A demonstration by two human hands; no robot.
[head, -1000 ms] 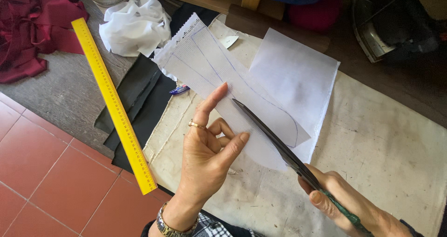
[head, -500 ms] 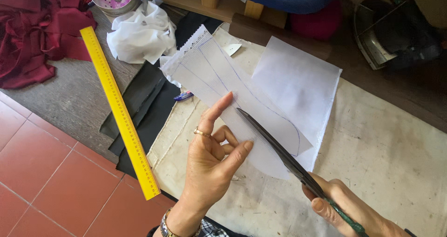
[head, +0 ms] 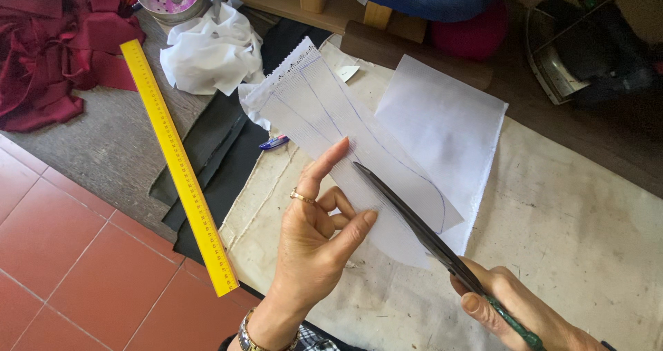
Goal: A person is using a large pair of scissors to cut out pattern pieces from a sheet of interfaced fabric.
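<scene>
1. The left hand (head: 314,244) pinches the white cloth piece (head: 359,151) at mid-frame.
2. The right hand (head: 514,309), lower right, grips the scissors (head: 421,230), blades nearly shut.
3. A loose pinch could let the cloth sag, sending the cut off the drawn line.

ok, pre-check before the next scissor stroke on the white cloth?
1. Left hand holds the cloth up: ok, pinched at its lower edge.
2. Left fingers off the blades: ok, they lie beside them, though close.
3. Right hand on the scissors handles: ok.
4. Blades on the drawn line: cannot tell, the blades cover the cloth there.
5. Second white piece out of the cut: cannot tell, it lies right behind the cloth.
6. Ruler out of the way: ok, it lies to the left on the dark fabric.
</scene>
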